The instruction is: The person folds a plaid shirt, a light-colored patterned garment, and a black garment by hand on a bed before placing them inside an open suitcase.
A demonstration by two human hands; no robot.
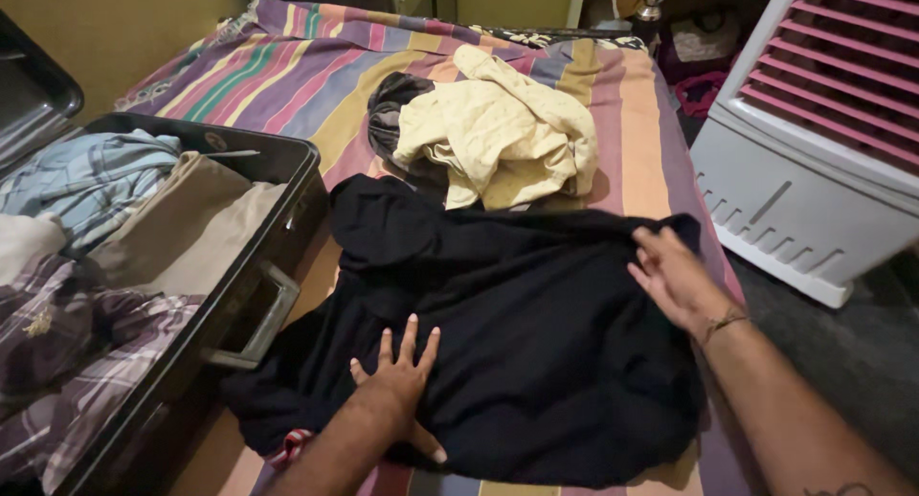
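Black garment (517, 352) lies spread across the near end of the bed (316, 75), over the striped sheet, its lower hem close to the bed's near edge and its left side just beside the open suitcase (278, 295). The left hand (397, 381) rests flat on the cloth, fingers splayed, gripping nothing. The right hand (675, 281) sits at the garment's right edge, near an upper corner, fingers loosely open and touching the fabric; whether it pinches a fold cannot be told.

What could go wrong, as a judgement: the cloth is soft and wrinkled, so a sideways push from either palm could bunch it into ridges instead of flattening it. The right side lies near the bed's edge, next to the white cooler (814, 161), and a tug that way might let the fabric slide off toward the floor. The left part lies against the suitcase and could catch on its metal handle (254, 328). A scrap of red-striped cloth (292, 446) peeks out beneath the left forearm and could get dragged along.

The garment looks plain, matte, deep black, with heavy folds near the top; its shape, sleeves or collar are hard to make out. Just beyond it sits a heap of cream cloth (503, 132) on something dark grey.
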